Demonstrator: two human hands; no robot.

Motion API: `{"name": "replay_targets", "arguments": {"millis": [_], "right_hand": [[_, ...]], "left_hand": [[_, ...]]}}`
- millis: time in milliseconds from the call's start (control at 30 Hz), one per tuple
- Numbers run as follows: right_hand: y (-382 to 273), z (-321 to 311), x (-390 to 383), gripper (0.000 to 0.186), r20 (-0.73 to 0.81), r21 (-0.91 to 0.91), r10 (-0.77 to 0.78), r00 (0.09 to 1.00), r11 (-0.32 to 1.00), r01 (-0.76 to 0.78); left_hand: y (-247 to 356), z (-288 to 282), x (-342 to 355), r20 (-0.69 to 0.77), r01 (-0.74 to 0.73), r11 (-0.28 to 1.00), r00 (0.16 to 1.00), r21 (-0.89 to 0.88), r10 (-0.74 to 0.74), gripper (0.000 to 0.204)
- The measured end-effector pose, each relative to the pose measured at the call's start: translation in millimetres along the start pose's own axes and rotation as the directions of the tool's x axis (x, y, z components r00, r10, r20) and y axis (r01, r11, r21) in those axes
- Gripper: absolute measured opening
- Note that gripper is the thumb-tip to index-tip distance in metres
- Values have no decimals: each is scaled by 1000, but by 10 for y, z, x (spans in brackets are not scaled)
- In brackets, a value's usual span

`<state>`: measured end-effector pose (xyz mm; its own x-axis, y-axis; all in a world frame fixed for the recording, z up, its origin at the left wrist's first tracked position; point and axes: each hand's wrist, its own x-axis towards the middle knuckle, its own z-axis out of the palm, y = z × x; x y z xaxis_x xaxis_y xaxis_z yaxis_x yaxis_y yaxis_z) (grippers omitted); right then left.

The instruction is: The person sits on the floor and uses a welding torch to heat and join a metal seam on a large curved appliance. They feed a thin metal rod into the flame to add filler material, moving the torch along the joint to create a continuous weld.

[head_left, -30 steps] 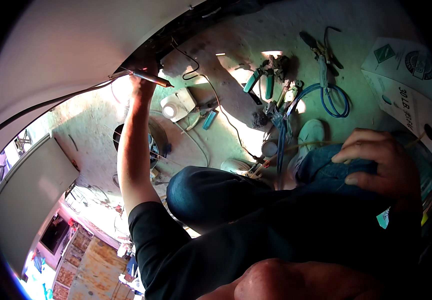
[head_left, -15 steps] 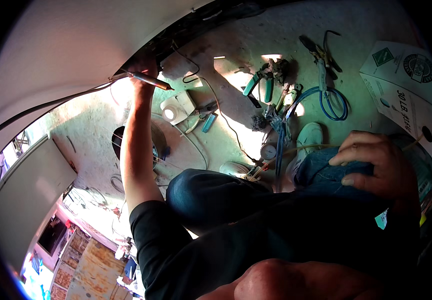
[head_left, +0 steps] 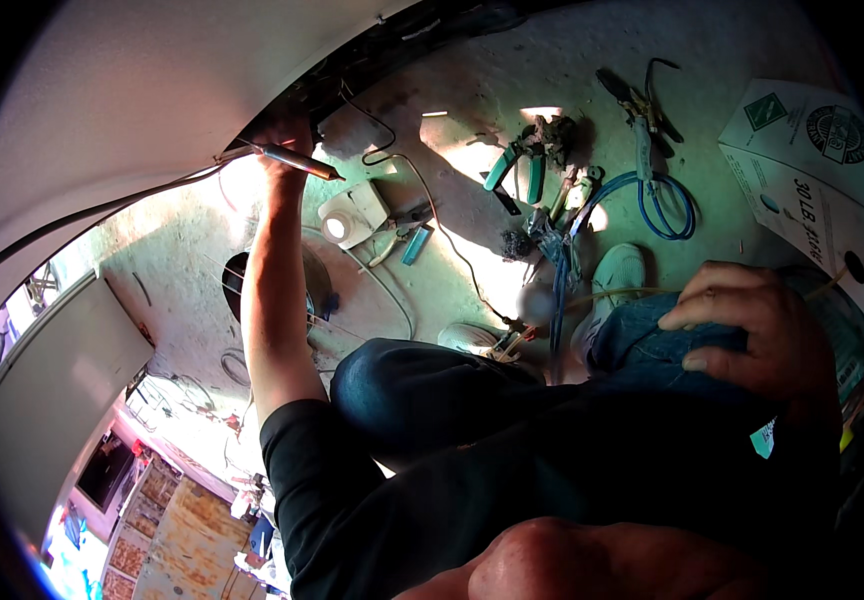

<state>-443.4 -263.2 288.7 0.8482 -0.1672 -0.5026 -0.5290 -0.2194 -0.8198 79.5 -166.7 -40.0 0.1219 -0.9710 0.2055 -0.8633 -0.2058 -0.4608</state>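
Observation:
My left arm reaches up to the dark gap at the lower edge of a large white panel (head_left: 172, 80). My left hand (head_left: 286, 135) is partly inside that gap, its fingers hidden in shadow. Just in front of the wrist, a copper filter drier (head_left: 302, 163) with thin tubing slants down to the right. My right hand (head_left: 737, 312) rests over my jeans-covered knee, thumb apart from the curled fingers. A tan hose (head_left: 617, 293) runs along the knee toward that hand; whether it passes under it is not clear.
On the concrete floor lie green-handled pliers (head_left: 515, 165), a torch handle (head_left: 644, 150) with a blue hose (head_left: 690, 222), a white box-shaped part (head_left: 352, 215) and a blurred gauge (head_left: 536, 302). A printed carton (head_left: 802, 175) stands at right. A brown cord (head_left: 432, 200) crosses the floor.
The round gauge by my feet has turned from a readable dial to a blur. Both hands stay where they were; the view has shifted only slightly.

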Motion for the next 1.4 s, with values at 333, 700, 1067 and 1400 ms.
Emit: {"name": "replay_targets", "arguments": {"millis": [333,700,1067,1400], "right_hand": [[-13,5,-24,37,-11,-11,1,1000,1000,-1],[-31,14,-21,36,-26,-10,17,1000,1000,-18],[-21,21,-1,35,-22,-21,30,999,999,-30],[-24,14,22,35,-19,-18,36,999,999,-37]], "left_hand": [[-164,270,-29,-133,-106,993,986,-46,99,7],[-63,116,-34,-131,-42,991,991,-128,25,10],[-50,196,-86,121,30,988,993,-155,-11,24],[27,76,-41,116,-37,997,993,74,28,17]]}}
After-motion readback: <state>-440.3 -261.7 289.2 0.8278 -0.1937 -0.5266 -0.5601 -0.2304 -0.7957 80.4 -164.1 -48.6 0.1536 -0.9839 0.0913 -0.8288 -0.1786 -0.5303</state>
